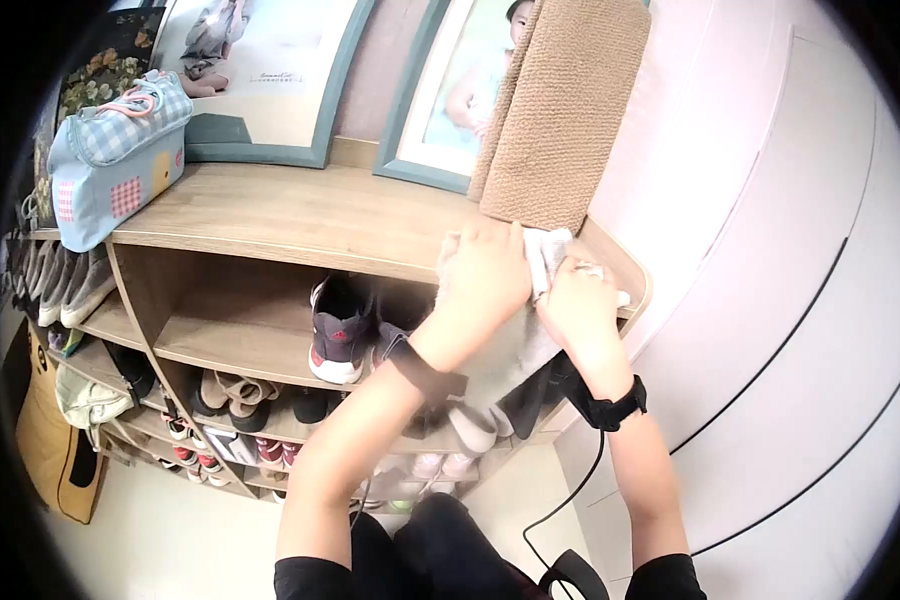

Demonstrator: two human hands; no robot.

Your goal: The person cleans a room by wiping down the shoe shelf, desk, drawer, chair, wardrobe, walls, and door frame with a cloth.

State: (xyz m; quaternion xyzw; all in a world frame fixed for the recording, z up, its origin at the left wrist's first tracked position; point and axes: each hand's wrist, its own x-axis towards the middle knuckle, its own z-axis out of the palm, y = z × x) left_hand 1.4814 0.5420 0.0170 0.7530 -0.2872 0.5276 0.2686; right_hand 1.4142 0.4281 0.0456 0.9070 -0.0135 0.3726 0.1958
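A white cloth (547,252) is bunched between my two hands at the right end of the wooden shoe cabinet (300,215), and a paler, blurred part of it hangs down below them. My left hand (485,275) is closed on the cloth's left side, with its fingertips mostly hidden. On the other side, my right hand (578,300) has its fingers wrapped round the cloth. Just behind the hands, a folded brown woven mat (570,110) leans upright on the cabinet top.
Two framed pictures (260,80) lean at the back. A blue checked bag (120,160) stands on the left. Dark sneakers (340,330) and several other shoes fill the shelves. White panels (770,300) rise on the right. A black cable (570,495) hangs from my right wristband.
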